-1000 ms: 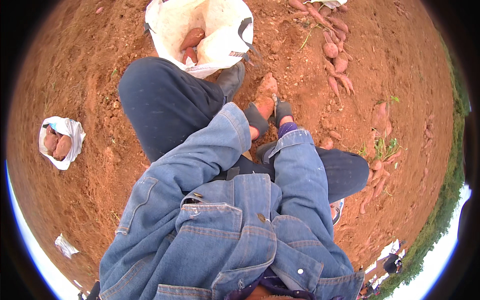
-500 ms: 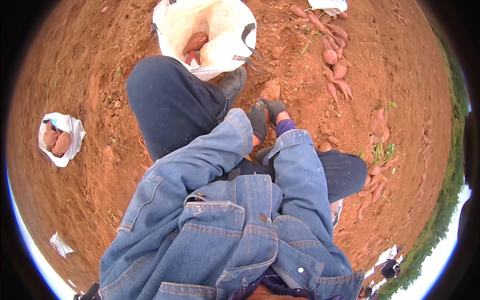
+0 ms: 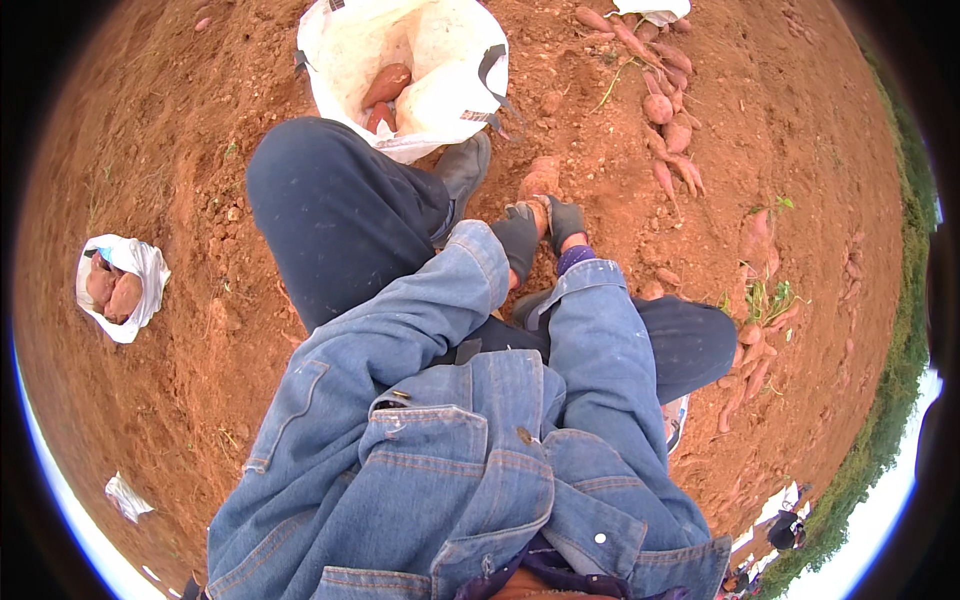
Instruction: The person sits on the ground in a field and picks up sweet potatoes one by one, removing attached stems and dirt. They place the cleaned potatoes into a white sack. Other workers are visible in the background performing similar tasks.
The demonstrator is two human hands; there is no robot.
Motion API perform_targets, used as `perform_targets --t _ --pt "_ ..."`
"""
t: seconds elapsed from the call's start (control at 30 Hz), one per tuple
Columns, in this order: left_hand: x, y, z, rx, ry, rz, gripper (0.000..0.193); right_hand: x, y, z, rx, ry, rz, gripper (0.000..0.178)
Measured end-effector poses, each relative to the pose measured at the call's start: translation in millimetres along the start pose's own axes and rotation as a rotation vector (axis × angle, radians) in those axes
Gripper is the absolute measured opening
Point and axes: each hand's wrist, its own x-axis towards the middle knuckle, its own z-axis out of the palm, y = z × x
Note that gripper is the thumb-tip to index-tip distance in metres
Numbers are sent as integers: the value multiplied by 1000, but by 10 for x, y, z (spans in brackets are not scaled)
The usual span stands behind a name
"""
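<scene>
Reddish-brown soil (image 3: 200,400), one sweet potato (image 3: 541,178) in grip

Soil-coated, it lies ahead of the person, just right of the left shoe (image 3: 464,168). Left hand (image 3: 516,238) and right hand (image 3: 565,221), both dark-gloved, close on its near end — fingers curled in from either side, holding it. Whether it touches ground, cannot tell. Open white sack (image 3: 448,108) beyond the left knee (image 3: 300,165), reddish tubers (image 3: 386,86) inside. Loose row of more sweet potatoes (image 3: 677,134) to the right — small white bag (image 3: 152,268), tubers inside, far left.
</scene>
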Motion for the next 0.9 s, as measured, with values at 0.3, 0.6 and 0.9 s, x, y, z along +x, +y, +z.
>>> perform_targets --t 0.3,0.6,0.9 --pt "-21 -5 -89 8 -11 33 49 -467 -661 -110 380 -43 420 92" --pt "60 81 -154 26 -34 69 48 -184 -281 -61 240 -28 390 106" --pt "-69 44 -129 47 -59 79 46 -335 -586 135 -236 -15 73 87"
